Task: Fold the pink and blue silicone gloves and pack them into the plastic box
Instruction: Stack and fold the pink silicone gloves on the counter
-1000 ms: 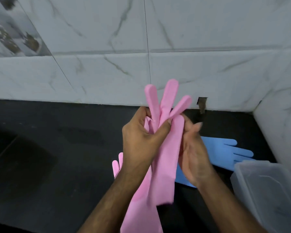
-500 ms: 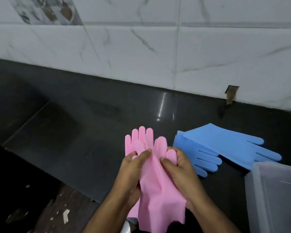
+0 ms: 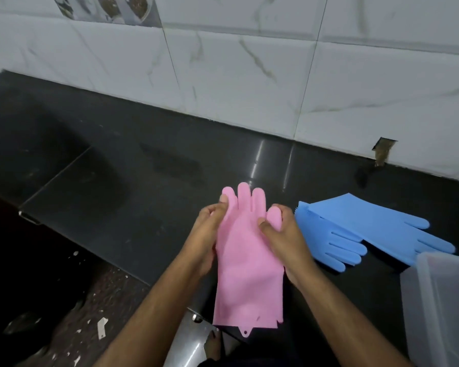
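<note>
Over the dark bench, both hands hold the pink gloves by their finger end: the left hand pinches the left edge, the right hand the thumb side, cuffs hanging toward the person. Blue gloves lie just right, beside the plastic box.

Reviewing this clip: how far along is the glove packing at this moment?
Early. Done: nothing is packed; the visible part of the plastic box shows no glove inside. In hand: the pink gloves are held flat and unfolded, the left hand pinching the finger end and the right hand gripping the thumb side. Left: folding them, then folding the blue gloves, which lie unfolded on the black counter, and boxing all.
</note>
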`<state>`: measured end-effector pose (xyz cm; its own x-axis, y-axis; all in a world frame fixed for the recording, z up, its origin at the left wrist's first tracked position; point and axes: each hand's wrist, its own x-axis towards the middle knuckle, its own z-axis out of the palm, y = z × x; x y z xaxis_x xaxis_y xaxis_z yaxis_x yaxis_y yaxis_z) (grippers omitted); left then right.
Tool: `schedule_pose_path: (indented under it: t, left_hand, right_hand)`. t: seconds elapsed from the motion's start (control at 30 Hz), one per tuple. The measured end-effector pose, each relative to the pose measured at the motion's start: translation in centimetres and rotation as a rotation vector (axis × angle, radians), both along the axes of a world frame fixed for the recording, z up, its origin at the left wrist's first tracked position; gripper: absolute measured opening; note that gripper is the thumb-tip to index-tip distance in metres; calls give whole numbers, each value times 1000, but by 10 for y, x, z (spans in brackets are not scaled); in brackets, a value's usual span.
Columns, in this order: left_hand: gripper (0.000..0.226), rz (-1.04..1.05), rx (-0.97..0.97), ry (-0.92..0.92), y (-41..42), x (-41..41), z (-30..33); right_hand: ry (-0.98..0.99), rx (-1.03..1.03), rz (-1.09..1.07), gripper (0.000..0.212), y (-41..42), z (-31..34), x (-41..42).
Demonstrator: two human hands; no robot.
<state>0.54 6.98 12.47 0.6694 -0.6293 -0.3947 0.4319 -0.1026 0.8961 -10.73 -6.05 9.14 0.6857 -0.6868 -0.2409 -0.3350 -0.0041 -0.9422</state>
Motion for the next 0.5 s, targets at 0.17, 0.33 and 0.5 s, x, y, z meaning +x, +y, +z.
schedule_pose_path:
  t: [0.17,0.33,0.5]
  left_hand:
    - [74,-35,227,2,15,21,-50]
    - [49,-49,218,-36,21,17,-83]
    - [36,-53,205,-127,19,24,-93]
  right_hand:
    - [289,-110,22,76,-7,-39,-4]
    - [225,-172,-105,47,5,-66,-5]
    - [129,-267,-132,47,16,-79,-10]
